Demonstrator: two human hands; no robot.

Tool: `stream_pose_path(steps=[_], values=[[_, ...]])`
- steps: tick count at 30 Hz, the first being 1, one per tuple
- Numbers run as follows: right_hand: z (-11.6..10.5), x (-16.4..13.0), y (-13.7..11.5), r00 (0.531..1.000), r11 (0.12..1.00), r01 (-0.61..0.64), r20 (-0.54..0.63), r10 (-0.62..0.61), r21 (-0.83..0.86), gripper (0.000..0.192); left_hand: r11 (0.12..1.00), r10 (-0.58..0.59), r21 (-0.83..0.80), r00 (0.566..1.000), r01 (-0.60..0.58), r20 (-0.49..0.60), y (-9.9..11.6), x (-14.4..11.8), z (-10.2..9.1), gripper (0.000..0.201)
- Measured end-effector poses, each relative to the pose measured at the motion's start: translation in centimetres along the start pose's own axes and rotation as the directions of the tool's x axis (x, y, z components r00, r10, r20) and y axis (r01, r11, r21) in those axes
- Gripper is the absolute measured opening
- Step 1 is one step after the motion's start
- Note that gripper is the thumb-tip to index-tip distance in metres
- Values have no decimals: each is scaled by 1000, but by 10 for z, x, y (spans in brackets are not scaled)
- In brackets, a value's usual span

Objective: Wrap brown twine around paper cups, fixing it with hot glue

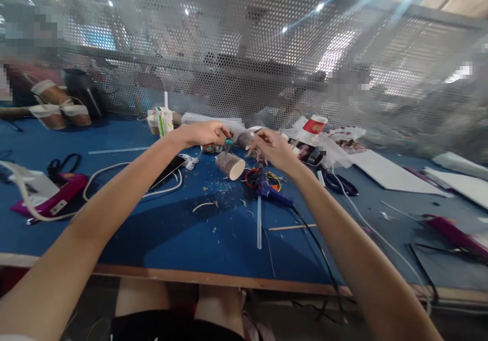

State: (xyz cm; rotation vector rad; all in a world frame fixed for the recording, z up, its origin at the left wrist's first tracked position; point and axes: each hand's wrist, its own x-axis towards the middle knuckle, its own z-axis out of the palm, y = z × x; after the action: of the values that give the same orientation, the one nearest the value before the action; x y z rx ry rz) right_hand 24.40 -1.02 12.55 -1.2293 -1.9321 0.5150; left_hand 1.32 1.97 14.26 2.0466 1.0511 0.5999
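Observation:
My left hand (210, 132) is closed, its thumb and fingers pinching a small teal piece (229, 141) above the table. Just below it, a paper cup wrapped in brownish twine (230, 166) lies on its side, mouth toward me. To the right, my right hand (271, 147) hangs palm down with bent fingers drawn together; what they hold, if anything, is too blurred to make out. Under that hand lies a blue glue gun (271, 192), with a clear glue stick (259, 224) pointing toward me. Colored rings of wire or cord (251, 177) sit around the gun's front.
Scraps litter the blue table (171, 244). A thin wooden stick (292, 227) lies by the gun's cable. Magenta power strips (70, 193) and cords flank the work area. A red-and-white cup (314, 125), white boards (400, 172) and a drink carton (164, 121) stand behind, before a perforated metal screen (229, 71).

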Motion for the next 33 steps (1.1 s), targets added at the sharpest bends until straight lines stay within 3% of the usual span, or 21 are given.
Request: stream_pose_path(steps=[5,8,11,14,19,22,25,29,33], values=[[31,-13,-15,988,992,123,96,-124,14,36,995,38,-90,999,-39,-13,4,2,9,31],[42,-21,-24,979,989,119,155,-132,89,39,997,45,-63,999,-45,14,4,2,11,33],[40,-20,-24,978,977,72,179,-109,203,42,997,56,-63,998,-54,42,0,1,7,38],[29,-9,-12,991,969,30,122,-61,244,44,996,57,-73,997,-53,56,-5,1,-1,39],[5,15,21,991,998,-43,-122,48,38,44,997,27,-74,999,-25,29,-10,2,-7,37],[-6,28,37,970,973,-57,-245,1,-224,47,995,22,-102,1000,-21,11,-13,4,-8,36],[-12,36,46,976,910,28,-186,-115,-413,53,990,40,-139,999,-39,8,-16,7,-9,34],[-12,34,42,953,832,194,-99,-285,-520,51,975,50,-218,997,-37,51,-17,9,-7,27],[-3,25,22,955,897,256,-49,-292,-360,39,961,54,-275,997,-38,52,-13,10,-1,21]])
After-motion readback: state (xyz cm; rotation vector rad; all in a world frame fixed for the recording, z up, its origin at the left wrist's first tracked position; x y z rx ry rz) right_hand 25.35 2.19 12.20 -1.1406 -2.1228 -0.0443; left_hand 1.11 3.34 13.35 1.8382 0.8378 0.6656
